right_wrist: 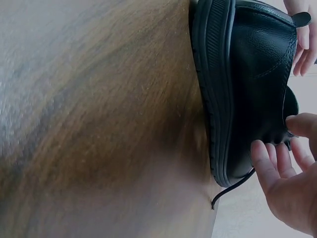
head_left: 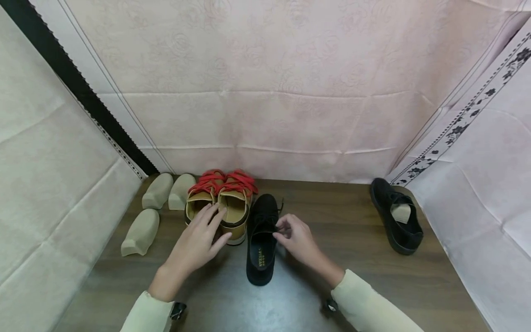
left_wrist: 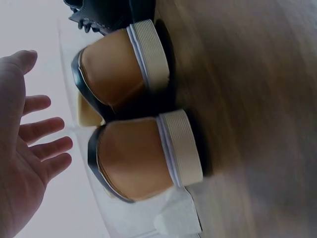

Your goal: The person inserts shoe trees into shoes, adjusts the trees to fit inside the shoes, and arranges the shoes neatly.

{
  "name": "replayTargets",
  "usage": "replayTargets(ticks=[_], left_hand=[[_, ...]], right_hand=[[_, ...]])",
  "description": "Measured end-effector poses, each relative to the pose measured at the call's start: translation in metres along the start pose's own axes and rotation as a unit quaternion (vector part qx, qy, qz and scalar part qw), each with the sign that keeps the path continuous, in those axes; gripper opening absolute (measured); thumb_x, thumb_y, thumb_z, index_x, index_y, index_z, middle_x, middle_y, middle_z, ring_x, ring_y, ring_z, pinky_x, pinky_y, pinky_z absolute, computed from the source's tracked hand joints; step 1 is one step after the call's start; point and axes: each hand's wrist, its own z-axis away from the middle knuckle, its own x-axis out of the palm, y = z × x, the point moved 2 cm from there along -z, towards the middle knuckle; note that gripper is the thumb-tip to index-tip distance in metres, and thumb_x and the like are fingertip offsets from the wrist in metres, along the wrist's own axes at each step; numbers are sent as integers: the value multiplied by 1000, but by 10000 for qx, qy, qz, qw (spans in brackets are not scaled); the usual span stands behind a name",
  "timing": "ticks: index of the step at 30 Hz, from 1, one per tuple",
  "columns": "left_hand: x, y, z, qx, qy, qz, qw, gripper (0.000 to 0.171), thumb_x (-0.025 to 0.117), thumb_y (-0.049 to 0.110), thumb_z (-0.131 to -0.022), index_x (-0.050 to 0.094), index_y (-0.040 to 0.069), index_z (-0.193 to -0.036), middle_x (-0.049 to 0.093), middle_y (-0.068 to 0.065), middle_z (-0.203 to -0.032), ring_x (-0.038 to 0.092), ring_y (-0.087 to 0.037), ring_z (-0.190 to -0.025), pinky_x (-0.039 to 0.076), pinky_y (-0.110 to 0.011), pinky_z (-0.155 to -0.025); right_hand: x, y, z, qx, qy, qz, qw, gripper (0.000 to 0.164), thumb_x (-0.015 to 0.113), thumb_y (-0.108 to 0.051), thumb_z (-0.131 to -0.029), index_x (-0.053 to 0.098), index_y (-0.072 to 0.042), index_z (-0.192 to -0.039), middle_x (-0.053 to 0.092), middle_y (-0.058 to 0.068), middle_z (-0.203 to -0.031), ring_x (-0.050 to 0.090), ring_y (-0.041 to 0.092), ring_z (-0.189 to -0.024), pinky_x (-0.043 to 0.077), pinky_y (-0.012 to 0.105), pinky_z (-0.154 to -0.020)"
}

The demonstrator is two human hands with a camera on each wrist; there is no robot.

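Note:
A black lace-up shoe [head_left: 260,258] stands on the wooden floor between the two hands, its toe pointing away. My right hand [head_left: 299,240] is at its right side by the lacing; thumb and bent fingertips [right_wrist: 257,148] sit right at the opening's edge, with a gap between them. A loose black lace [right_wrist: 233,189] hangs below these fingers. My left hand [head_left: 195,242] hovers with spread fingers over the heel end of a pair of tan shoes [head_left: 234,228] with red laces [head_left: 238,182]. Nothing shows in its palm in the left wrist view.
Several cream foot-shaped shoe inserts [head_left: 141,232] lie at the left. Another black shoe [head_left: 398,216] stands far right, with a cream insert [head_left: 401,213] inside. Pale cloth walls [head_left: 269,120] close off the back and both sides of the wooden floor [head_left: 327,207].

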Motion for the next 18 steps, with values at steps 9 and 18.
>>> replayTargets(ticks=[9,18], left_hand=[[-6,-18,9,-97,460,72,9989,62,76,37,-92,60,-1,-139,55,-26,-145,49,-47,-137,43,-61,-112],[-16,-37,17,-177,936,121,9954,62,79,29,-88,60,-4,-137,54,-32,-139,49,-52,-132,44,-65,-106]], right_hand=[[1,2,-2,17,-13,-27,10000,23,80,-10,-90,63,-16,-104,65,-3,-101,67,10,-91,58,23,-80],[0,3,-2,0,-91,-255,9996,22,79,-5,-90,64,-14,-104,65,1,-101,68,13,-93,59,25,-82]])
